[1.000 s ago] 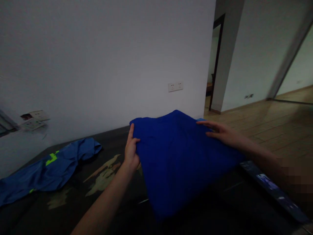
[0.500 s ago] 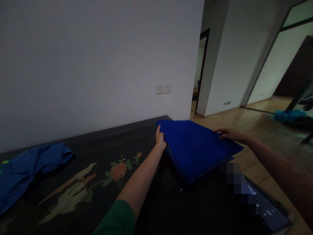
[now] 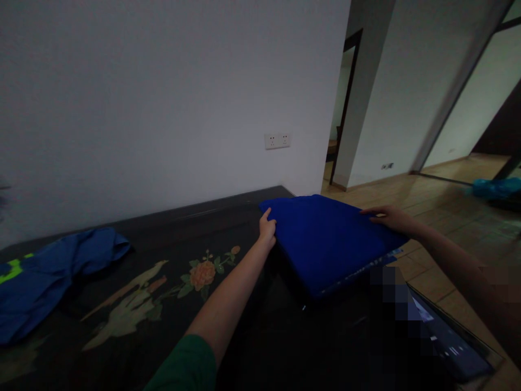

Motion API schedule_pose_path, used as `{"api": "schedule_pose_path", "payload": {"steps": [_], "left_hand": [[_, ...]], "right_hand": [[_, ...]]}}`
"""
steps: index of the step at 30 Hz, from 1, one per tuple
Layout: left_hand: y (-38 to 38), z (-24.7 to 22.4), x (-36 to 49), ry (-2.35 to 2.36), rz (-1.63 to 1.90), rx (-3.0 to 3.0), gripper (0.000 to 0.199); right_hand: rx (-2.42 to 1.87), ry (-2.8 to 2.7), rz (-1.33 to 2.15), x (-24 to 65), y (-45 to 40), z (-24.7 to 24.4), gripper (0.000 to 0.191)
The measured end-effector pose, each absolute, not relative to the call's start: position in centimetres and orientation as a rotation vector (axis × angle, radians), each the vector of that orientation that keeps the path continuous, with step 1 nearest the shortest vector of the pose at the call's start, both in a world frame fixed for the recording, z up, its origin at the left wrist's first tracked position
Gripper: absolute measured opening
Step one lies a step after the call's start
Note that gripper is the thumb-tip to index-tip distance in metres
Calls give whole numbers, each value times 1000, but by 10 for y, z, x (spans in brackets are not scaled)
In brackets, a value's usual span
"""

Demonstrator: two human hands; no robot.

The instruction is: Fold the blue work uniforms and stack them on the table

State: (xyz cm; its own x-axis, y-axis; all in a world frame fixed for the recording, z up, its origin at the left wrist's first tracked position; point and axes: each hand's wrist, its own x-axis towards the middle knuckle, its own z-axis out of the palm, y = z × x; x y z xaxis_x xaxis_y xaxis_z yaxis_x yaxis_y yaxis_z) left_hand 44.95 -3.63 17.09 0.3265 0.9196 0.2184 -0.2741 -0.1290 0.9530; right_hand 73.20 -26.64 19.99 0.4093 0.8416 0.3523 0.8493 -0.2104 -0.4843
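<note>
A flat, folded bright blue cloth (image 3: pixel 331 241) lies at the right end of the dark table; other layers show along its front edge. My left hand (image 3: pixel 267 228) grips the cloth's left edge, fingers curled and mostly hidden under it. On the opposite edge, my right hand (image 3: pixel 388 219) holds the cloth, with fingertips on top and a small gap between thumb and forefinger. Farther left, a crumpled blue garment (image 3: pixel 77 260) with yellow-green patches rests on the table.
The glossy black table (image 3: pixel 195 217) bears a painted flower and bird design and stands against a pale wall. A phone-like dark device (image 3: pixel 459 347) lies near its right edge, partly pixelated. Tiled floor (image 3: pixel 439 206) and a blue plastic bag (image 3: pixel 494 188) show beyond.
My view has shifted slightly left, showing more of the crumpled garment. Both hands stay at the folded cloth's edges; the cloth's top layer now covers more of its left side.
</note>
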Motion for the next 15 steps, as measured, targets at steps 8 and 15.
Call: {"api": "schedule_pose_path", "payload": {"steps": [8, 15], "left_hand": [[-29, 150, 383, 749, 1352, 1391, 59], [7, 149, 150, 1198, 1698, 2102, 56]], "right_hand": [[-2081, -1381, -626, 716, -268, 163, 43], [-1360, -1677, -567, 579, -281, 76, 41]]}}
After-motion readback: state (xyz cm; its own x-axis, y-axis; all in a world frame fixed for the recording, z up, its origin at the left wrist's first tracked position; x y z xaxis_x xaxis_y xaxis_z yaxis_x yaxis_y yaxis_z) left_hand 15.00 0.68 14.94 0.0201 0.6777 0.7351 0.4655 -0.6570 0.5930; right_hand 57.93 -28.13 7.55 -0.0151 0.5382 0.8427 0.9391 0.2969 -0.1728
